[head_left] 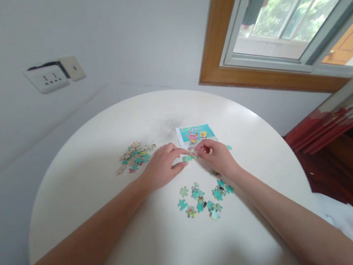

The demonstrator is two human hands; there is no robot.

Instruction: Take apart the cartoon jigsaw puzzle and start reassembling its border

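Observation:
A short strip of joined jigsaw pieces (187, 159) lies on the white table, partly hidden by my hands. My left hand (165, 164) reaches in from the left, index finger and thumb apart, with the fingertips at the strip's upper and lower edges. On the other side, my right hand (216, 155) pinches a small, pale puzzle piece (194, 151) close above the strip; the piece is mostly covered by the fingers. Just beyond the hands is a picture card (197, 134) with a pink starfish and a yellow cartoon figure on turquoise.
A heap of loose pieces (134, 157) lies left of my left hand. Nearer me are scattered turquoise pieces (199, 193), several overlapping. The round table (128, 244) stands against a wall with a socket (49, 78) and a wood-framed window (211, 64).

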